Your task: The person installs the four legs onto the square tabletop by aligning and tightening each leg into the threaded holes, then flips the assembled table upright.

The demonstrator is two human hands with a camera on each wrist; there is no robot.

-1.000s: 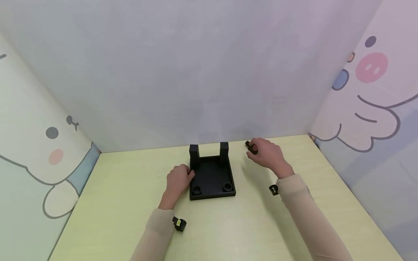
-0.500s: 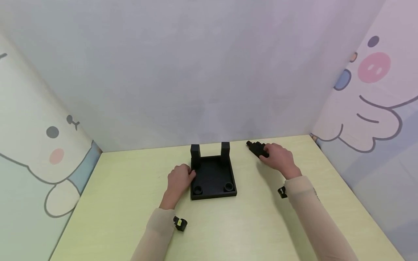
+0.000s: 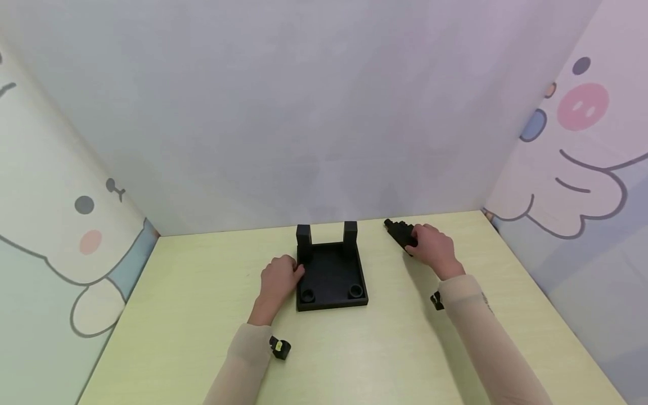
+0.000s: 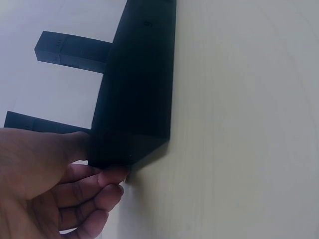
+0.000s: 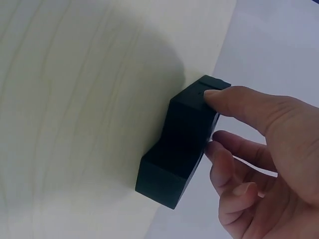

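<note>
A square black tray (image 3: 331, 275) lies mid-table in the head view, with two upright posts at its back corners and two round sockets at its front corners. My left hand (image 3: 275, 280) pinches its left wall; the left wrist view shows thumb and fingertips at one corner of the tray (image 4: 134, 89). To the right of the tray, my right hand (image 3: 434, 248) holds the near end of a black block with a stepped edge (image 3: 400, 232). Up close in the right wrist view, the block (image 5: 184, 124) has an angled bend, and the thumb presses its top.
The pale yellow table (image 3: 202, 292) ends at a grey-white back wall (image 3: 324, 124). Cartoon-printed side panels stand left (image 3: 55, 185) and right (image 3: 612, 208). A small black wrist camera (image 3: 280, 347) sits at the left cuff, another (image 3: 436, 300) at the right.
My right hand has moved right along the black block, uncovering much of its stepped edge, while the block's far tip stays nearly in place. The left hand and tray hold still.
</note>
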